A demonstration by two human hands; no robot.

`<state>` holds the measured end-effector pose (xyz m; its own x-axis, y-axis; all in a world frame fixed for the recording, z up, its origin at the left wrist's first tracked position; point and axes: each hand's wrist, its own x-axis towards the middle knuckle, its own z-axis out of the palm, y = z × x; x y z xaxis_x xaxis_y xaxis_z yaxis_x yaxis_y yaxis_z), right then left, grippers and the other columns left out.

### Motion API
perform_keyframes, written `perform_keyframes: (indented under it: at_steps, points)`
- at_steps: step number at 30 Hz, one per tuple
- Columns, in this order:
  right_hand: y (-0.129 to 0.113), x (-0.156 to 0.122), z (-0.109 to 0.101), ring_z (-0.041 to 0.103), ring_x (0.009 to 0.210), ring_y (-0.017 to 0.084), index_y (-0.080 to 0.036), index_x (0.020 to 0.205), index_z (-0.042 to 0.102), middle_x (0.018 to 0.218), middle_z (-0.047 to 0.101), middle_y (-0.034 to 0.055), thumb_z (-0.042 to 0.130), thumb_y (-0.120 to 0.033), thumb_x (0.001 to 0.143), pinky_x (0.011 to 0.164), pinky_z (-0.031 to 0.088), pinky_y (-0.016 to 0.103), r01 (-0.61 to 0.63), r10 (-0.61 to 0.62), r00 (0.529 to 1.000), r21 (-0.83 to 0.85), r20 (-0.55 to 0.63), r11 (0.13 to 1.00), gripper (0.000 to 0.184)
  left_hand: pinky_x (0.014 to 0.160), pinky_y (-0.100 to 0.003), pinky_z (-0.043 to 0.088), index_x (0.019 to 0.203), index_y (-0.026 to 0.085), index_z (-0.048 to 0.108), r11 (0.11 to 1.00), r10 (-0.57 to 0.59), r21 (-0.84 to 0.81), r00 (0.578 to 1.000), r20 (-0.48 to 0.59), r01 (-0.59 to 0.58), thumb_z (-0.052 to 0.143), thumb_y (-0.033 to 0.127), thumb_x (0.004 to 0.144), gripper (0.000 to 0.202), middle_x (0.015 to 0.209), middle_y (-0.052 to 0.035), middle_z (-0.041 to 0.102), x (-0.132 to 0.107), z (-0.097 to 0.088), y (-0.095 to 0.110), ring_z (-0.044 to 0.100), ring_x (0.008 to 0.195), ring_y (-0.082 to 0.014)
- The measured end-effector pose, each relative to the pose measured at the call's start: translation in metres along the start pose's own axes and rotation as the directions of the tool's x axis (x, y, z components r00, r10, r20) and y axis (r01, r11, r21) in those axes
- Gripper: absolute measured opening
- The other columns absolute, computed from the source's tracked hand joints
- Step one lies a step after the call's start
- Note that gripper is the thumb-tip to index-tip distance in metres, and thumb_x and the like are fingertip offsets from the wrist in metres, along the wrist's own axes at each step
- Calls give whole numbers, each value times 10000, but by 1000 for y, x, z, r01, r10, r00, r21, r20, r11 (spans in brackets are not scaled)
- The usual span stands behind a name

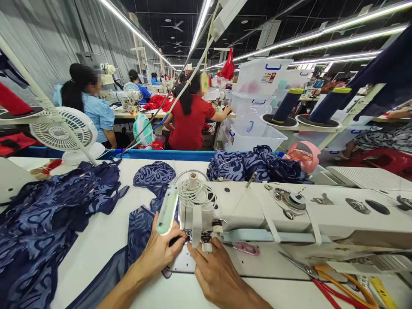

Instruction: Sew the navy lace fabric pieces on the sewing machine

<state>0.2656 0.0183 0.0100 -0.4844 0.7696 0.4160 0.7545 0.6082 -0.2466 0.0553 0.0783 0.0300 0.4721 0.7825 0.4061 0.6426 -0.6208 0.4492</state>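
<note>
My left hand [161, 251] rests on a strip of dark blue lace fabric [139, 227] and pinches at the needle area of the white sewing machine [289, 214]; what its fingertips hold is hidden. My right hand [214, 268] lies on the machine bed beside it, fingers drawn together toward the presser foot [206, 240]. A lamp bar [167, 212] hangs just over my left hand. The blue fabric runs from under the needle toward me and away across the white table [96, 240].
A heap of blue lace [38, 223] covers the table's left; another pile [257, 165] lies behind the machine. Orange-handled scissors [337, 283] sit at the right. A white fan [64, 131] stands left. Thread cones [289, 105] and plastic bins [257, 86] stand behind. Other workers sew ahead.
</note>
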Motion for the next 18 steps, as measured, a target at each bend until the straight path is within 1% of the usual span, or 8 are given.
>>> perform_keyframes:
  at_steps: [3, 6, 8, 11, 15, 18]
  points:
    - [-2, 0, 0, 652, 982, 247, -156, 1356, 565, 1061, 749, 70, 459, -126, 935, 934, 413, 405, 1, 0, 1000, -51, 13, 999, 434, 1019, -421, 491, 898, 254, 700, 999, -11, -43, 999, 37, 13, 508, 201, 949, 206, 900, 13, 711, 0, 0, 0, 650, 920, -169]
    - [-3, 2, -4, 647, 1005, 261, -158, 1323, 599, 1051, 751, 78, 457, -118, 923, 926, 427, 407, 0, 1, 1000, -68, 9, 998, 426, 1026, -435, 488, 869, 251, 696, 997, -25, -65, 999, 47, 28, 487, 187, 947, 232, 878, 15, 709, 1, 0, 1, 638, 870, -164]
    - [-4, 4, -7, 650, 985, 257, -161, 1312, 608, 1038, 751, 83, 445, -105, 915, 914, 441, 410, 0, 1, 1000, -68, 20, 998, 433, 1033, -448, 484, 854, 254, 692, 997, -33, -69, 998, 49, 36, 480, 177, 938, 240, 864, 20, 706, 2, 0, 1, 630, 851, -166]
    - [-3, 5, -10, 655, 952, 249, -157, 1322, 598, 1024, 747, 82, 433, -88, 912, 925, 450, 418, 12, -8, 998, -63, 59, 998, 448, 1039, -462, 479, 852, 256, 690, 997, -37, -66, 998, 51, 40, 485, 177, 927, 232, 870, 23, 707, 2, 0, 1, 624, 855, -173]
    - [-2, 5, -10, 661, 960, 241, -168, 1347, 576, 1054, 746, 78, 423, -79, 921, 979, 426, 441, 0, 3, 997, -47, 76, 999, 462, 1037, -447, 475, 847, 250, 690, 999, -22, -42, 999, 47, 24, 494, 176, 934, 227, 862, 24, 704, 2, 0, 1, 610, 821, -163]
    - [-2, 4, -8, 662, 963, 250, -151, 1349, 574, 1047, 748, 91, 416, -73, 914, 966, 432, 449, 8, -4, 997, -49, 81, 999, 469, 1035, -454, 469, 863, 252, 688, 1000, 7, -5, 999, 37, -7, 490, 159, 943, 233, 864, 27, 699, 2, -2, 3, 607, 815, -159]
